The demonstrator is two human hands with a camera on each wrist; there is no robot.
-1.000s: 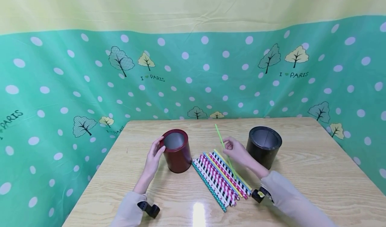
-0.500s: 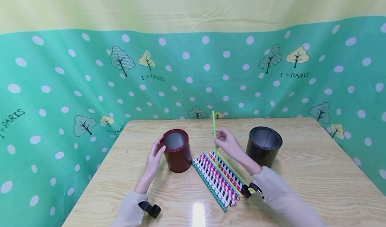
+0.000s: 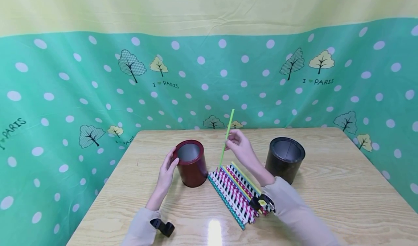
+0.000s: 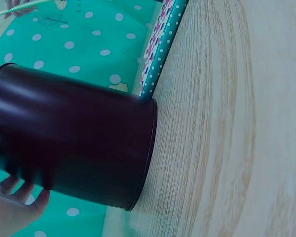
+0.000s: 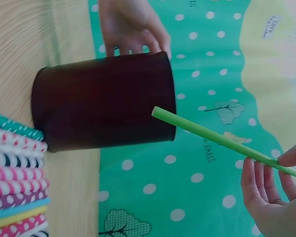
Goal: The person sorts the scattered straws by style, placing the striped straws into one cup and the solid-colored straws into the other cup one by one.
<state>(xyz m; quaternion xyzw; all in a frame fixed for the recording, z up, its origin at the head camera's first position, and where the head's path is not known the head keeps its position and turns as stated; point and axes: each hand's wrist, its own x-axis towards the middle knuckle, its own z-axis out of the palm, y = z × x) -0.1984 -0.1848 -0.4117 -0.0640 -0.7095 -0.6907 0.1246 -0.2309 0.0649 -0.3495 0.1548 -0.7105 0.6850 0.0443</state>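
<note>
My right hand [image 3: 238,144] pinches a light green straw [image 3: 229,124] between thumb and fingers, raised above the near-flat row of patterned straws [image 3: 230,191]. In the right wrist view the straw's lower end overlaps the dark red can [image 5: 98,103]. My left hand [image 3: 166,169] rests at the left side of this can [image 3: 193,171], fingertips and thumb at its wall and rim. The can stands upright with its open top showing a grey inside. In the left wrist view those fingertips [image 4: 39,198] touch the can's wall, fairly straight.
A black can [image 3: 285,162], also upright and open at the top, stands to the right beyond my right forearm. The straws lie side by side on the wooden table [image 3: 330,173], close to the red can's base. A green dotted curtain [image 3: 209,79] hangs behind the table.
My right hand has moved left and up with the green straw. That straw has lifted off the row and swung from leaning left to leaning right at its top. The left hand stays put.
</note>
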